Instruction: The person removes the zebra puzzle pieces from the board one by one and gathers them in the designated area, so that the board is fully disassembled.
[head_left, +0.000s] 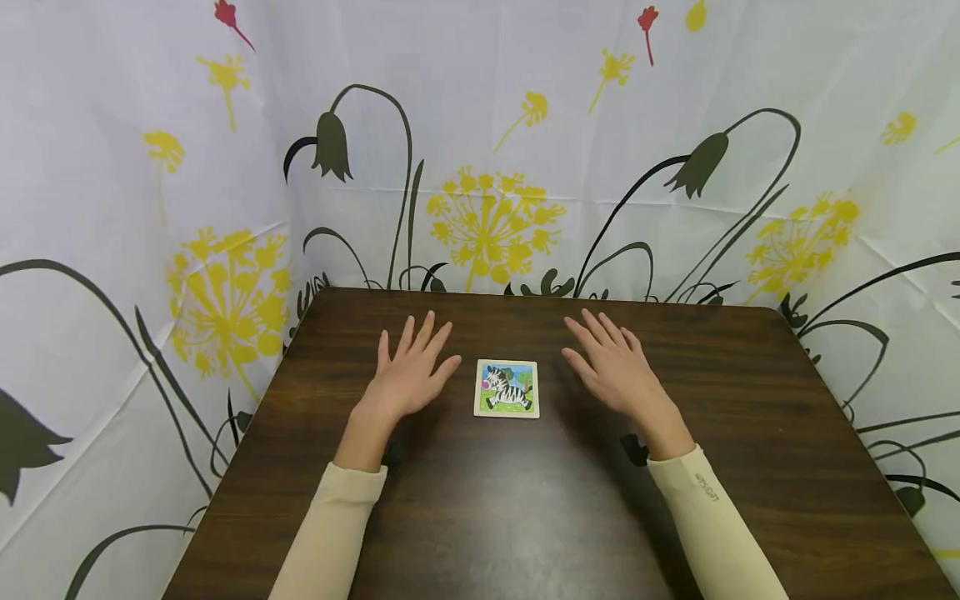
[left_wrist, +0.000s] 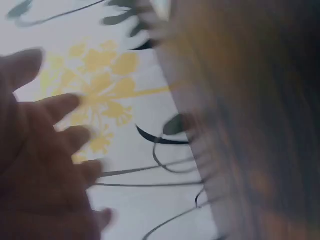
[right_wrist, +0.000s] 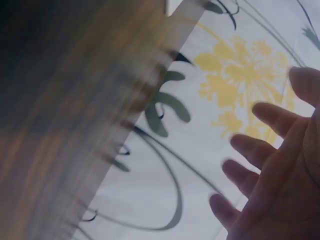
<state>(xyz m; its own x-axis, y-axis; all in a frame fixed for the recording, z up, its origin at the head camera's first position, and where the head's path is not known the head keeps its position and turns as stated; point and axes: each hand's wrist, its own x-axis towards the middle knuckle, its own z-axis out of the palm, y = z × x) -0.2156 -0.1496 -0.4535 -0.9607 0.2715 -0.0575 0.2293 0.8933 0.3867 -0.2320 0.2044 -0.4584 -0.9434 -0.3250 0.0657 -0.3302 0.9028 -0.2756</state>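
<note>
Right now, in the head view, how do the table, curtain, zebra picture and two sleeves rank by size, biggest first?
1. Curtain
2. Table
3. Left sleeve and right sleeve: they look alike, so I won't rank them
4. Zebra picture

The broadest way to the zebra card (head_left: pixel 507 388) runs from the table's (head_left: pixel 480 517) near side, between the sleeves (head_left: pixel 326 533). The left hand (head_left: pixel 407 375) and right hand (head_left: pixel 617 371) flank it toward the left and right edges, and a curtain (head_left: pixel 465 50) stands behind the far edge
</note>
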